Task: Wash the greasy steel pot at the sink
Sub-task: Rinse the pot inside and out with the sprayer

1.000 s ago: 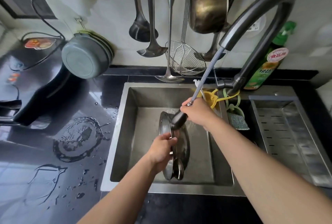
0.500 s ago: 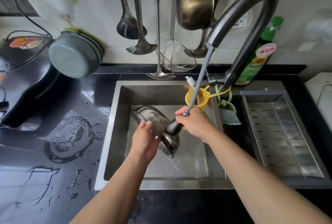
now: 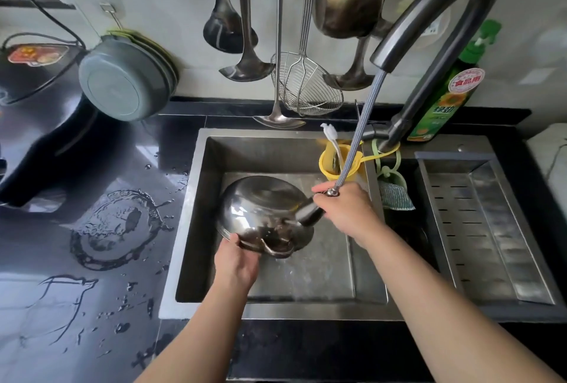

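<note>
Many puddles dot my black counter (image 3: 92,259); bottle label (image 3: 466,81) reads 食品用 (left hand (image 3: 234,263) grips pot (image 3: 260,213), right hand (image 3: 346,213) grips sprayer (image 3: 308,213)).

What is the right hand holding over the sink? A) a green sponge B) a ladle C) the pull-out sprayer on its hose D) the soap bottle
C: the right hand grips the pull-out sprayer head, aimed at the upturned steel pot that the left hand holds by the rim.
</note>
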A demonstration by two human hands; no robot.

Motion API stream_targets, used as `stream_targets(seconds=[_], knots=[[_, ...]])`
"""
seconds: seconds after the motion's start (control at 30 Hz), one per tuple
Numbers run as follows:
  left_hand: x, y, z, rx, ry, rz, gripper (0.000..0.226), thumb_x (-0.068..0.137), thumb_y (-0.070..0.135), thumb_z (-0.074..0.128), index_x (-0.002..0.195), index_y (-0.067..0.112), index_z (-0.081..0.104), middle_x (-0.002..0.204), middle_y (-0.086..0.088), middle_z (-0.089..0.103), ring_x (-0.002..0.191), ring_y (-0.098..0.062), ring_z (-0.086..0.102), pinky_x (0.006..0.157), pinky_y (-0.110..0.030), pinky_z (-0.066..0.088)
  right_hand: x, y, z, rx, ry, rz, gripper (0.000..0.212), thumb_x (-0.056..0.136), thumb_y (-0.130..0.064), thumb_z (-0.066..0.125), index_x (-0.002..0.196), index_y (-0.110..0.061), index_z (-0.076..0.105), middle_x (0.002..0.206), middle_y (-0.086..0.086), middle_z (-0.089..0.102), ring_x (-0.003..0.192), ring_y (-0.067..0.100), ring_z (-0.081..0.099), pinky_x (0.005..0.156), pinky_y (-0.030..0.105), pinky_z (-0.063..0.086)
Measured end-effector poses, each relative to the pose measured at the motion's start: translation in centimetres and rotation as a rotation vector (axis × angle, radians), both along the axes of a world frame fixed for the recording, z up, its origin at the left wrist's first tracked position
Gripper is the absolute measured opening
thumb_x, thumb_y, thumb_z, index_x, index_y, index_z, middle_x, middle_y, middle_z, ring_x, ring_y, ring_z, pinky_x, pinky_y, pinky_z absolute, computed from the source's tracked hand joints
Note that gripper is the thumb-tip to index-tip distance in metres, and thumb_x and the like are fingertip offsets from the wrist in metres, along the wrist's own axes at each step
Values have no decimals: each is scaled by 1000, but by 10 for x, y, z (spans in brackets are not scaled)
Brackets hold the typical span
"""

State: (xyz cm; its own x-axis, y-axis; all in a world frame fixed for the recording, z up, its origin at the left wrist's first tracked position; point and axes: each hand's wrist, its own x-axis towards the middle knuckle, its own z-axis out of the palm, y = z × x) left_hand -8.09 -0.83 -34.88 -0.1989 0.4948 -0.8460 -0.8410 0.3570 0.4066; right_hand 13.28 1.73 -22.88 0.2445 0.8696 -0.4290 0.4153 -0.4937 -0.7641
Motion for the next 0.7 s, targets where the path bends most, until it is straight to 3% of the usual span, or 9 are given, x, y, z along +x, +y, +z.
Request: stream_targets(seconds=[0.13,0.2,0.27,0.33,0.43,0.5,0.57,0.7], knots=[[5,-9,-4,-10,7,-74,39,107,-1,31,139,-6,53,136,-26,61,113,-42,65,105,-63,47,-30,3,-4,26,113,22,21,72,-38,68,90,-43,78,81,-13,75,84,14,72,82,44,62],[7,-10,-2,-35,5,-117,40,108,2,32,141,-2,53,138,-26,62,121,-43,63,109,-63,44,-39,4,-2,40,148,34,21,76,-36,68,94,-42,78,81,-12,75,84,16,73,81,45,63],[7,-11,-6,-70,17,-140,43,105,-1,36,144,0,51,138,-29,62,127,-44,60,107,-61,47,-38,5,0,57,125,23,19,84,-30,68,99,-36,78,84,-11,75,84,17,72,78,38,63],[5,-12,-9,-65,-8,-168,50,98,-8,39,147,-2,49,142,-29,59,131,-41,59,104,-60,49,-29,5,4,68,9,6,19,90,-26,66,104,-32,77,92,-11,74,83,11,67,66,23,54],[3,-11,-9,-71,-52,-193,54,94,-16,39,146,-5,50,131,-23,64,121,-33,65,105,-49,53,-9,1,6,21,-113,11,17,86,-29,67,99,-32,78,98,-9,74,86,14,66,73,27,54],[2,-11,-8,-55,-57,-229,41,99,-8,45,138,-9,56,119,-21,68,106,-30,68,96,-46,57,-2,-1,4,-43,-106,50,18,82,-31,67,96,-34,78,95,-9,74,87,17,68,82,36,59],[4,-12,-7,-53,-57,-292,28,106,11,50,126,-3,63,110,-18,71,99,-30,69,84,-47,58,-6,-2,3,-64,-39,60,18,78,-33,68,93,-36,77,88,-7,74,84,18,70,81,42,62],[6,-18,-7,-108,36,-473,36,108,34,49,122,6,67,115,-19,74,106,-34,70,80,-45,57,-34,3,2,-25,87,58,18,76,-33,68,92,-38,78,79,-7,74,81,18,73,79,44,63]])
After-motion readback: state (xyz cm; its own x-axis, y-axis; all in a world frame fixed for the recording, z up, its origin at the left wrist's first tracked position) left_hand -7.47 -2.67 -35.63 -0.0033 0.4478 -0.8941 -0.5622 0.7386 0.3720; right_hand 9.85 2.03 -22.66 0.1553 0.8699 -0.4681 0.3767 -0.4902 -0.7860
